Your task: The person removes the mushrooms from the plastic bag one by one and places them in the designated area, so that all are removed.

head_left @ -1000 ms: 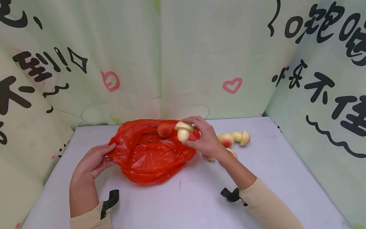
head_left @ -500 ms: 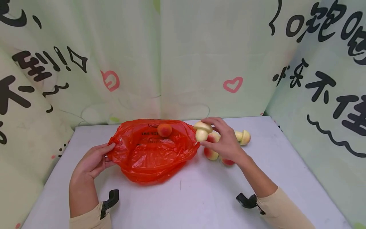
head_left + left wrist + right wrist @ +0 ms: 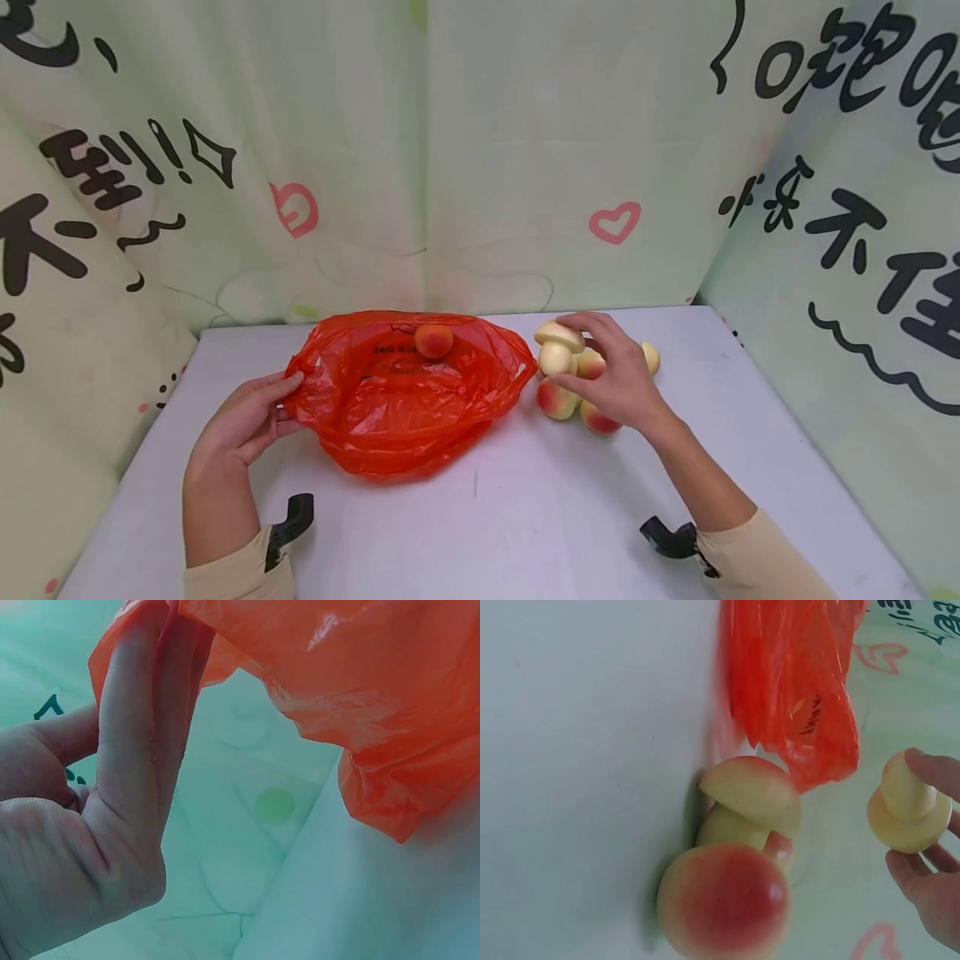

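My left hand [image 3: 251, 421] pinches the left edge of a crinkled red plastic bag [image 3: 420, 408], thumb on the near side; in the left wrist view the fingertips are hidden behind the plastic [image 3: 360, 667]. The bag's mouth gapes, and a round orange-red thing [image 3: 433, 341] shows inside. Just right of the bag, my right hand [image 3: 618, 375] holds a pale yellow toy mushroom [image 3: 558, 336] between thumb and fingers, cap up. In the right wrist view this mushroom [image 3: 907, 802] is apart from the bag, whose far corner hangs loose.
Beneath my right hand lie several red-and-yellow pieces [image 3: 557, 400]; one, seen from the right wrist, is a mushroom with a blushed cap [image 3: 751, 793]. Another pale piece [image 3: 652, 358] shows behind the hand. Printed cloth [image 3: 495, 167] walls the white table [image 3: 487, 533].
My right hand has carried the mushroom rightward, from over the bag's right side to above the loose pieces. My left hand keeps its grip on the bag in the same place.
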`<state>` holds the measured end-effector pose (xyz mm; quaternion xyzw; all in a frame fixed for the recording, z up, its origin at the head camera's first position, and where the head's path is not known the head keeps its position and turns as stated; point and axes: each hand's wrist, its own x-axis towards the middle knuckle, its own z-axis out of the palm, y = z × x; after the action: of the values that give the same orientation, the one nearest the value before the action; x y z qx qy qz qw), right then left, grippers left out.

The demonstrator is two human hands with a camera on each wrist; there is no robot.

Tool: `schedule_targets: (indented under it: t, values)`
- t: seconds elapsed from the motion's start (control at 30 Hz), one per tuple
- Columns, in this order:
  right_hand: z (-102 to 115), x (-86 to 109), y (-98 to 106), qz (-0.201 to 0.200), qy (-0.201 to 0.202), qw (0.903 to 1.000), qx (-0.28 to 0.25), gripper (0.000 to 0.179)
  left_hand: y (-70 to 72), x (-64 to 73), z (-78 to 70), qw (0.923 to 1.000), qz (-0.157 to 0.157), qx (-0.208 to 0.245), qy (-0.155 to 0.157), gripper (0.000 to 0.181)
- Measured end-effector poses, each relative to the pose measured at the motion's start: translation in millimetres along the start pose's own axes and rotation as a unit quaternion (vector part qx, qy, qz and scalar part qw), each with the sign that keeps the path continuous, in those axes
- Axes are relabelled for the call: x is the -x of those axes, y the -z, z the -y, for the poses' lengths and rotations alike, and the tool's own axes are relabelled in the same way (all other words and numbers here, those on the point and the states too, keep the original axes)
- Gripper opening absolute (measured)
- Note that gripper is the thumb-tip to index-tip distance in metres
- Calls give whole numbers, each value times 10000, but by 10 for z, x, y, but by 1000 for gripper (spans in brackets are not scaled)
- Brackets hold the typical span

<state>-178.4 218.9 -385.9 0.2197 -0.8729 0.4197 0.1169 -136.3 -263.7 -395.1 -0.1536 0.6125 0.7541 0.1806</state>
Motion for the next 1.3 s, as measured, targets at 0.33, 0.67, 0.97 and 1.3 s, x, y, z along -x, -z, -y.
schedule_targets:
  t: [0.33, 0.67, 0.97, 1.3]
  values:
    - [-91, 109, 122, -234, -257, 9987, 375, 69, -6, -10, 9, 9999, 12, -110, -61, 73]
    - [-259, 300, 252, -380, -361, 9978, 400, 70, -28, -16, -3, 9999, -16, -134, -45, 74]
    - [-380, 469, 346, -469, -468, 9971, 367, 69, -18, -17, 16, 9999, 22, -151, -39, 72]
    - [-508, 623, 414, -618, -366, 9967, 381, 73, -23, -17, 9, 9997, 28, -233, -74, 73]
